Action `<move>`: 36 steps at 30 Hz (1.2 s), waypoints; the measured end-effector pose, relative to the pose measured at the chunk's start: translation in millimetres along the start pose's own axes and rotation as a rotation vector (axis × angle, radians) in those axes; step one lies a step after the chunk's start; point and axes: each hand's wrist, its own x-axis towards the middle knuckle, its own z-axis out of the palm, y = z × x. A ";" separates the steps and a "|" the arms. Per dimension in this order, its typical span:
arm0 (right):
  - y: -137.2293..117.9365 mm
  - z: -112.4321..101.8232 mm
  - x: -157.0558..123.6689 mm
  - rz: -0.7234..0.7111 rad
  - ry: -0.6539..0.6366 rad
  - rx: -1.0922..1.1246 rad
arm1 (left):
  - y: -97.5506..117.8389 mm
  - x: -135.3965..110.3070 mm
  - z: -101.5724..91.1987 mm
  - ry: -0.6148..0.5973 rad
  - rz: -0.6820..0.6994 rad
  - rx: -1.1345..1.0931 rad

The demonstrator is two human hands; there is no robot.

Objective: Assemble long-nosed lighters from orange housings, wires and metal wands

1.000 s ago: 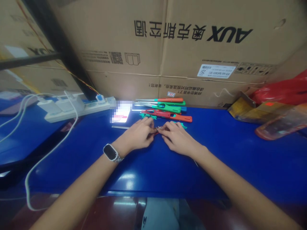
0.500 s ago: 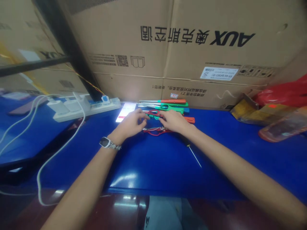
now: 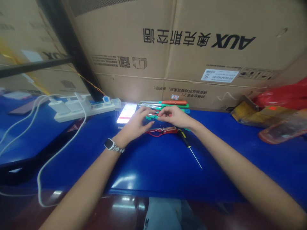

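My left hand (image 3: 138, 124), with a watch (image 3: 109, 144) on its wrist, has its fingers apart and holds nothing I can see; its fingertips are near small green pieces (image 3: 152, 118). My right hand (image 3: 176, 117) is closed in a pinch, with bits of a red plastic part (image 3: 170, 114) showing at its fingers. Below the hands lies an opened red lighter-like casing (image 3: 158, 133) with thin wires inside. A screwdriver (image 3: 184, 138) with a black and yellow handle lies beside it, tip toward me. Behind the hands are several long-nosed lighters (image 3: 174, 103), orange and green.
A lit phone (image 3: 127, 112) lies left of the lighters. Farther left stands a white power strip (image 3: 96, 110) with chargers and a looping cable (image 3: 61, 150). A large cardboard box (image 3: 192, 57) stands at the back. Yellow packaging (image 3: 249, 116) is at the right.
My right hand has moved up slightly and drawn its fingers together, the red part now mostly hidden. My left hand has shifted slightly right with its fingers opened. More of the screwdriver handle shows.
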 end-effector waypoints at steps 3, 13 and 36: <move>-3.9 3.3 -18.2 0.026 -0.012 0.281 | 8.9 0.6 2.7 -0.023 0.058 -0.122; -1.9 22.3 -52.1 0.064 0.186 0.435 | 10.5 0.6 0.4 -0.147 -0.027 -0.199; 21.7 30.0 -58.9 -0.071 0.152 -0.153 | -2.0 0.3 -8.4 -0.250 -0.105 -0.073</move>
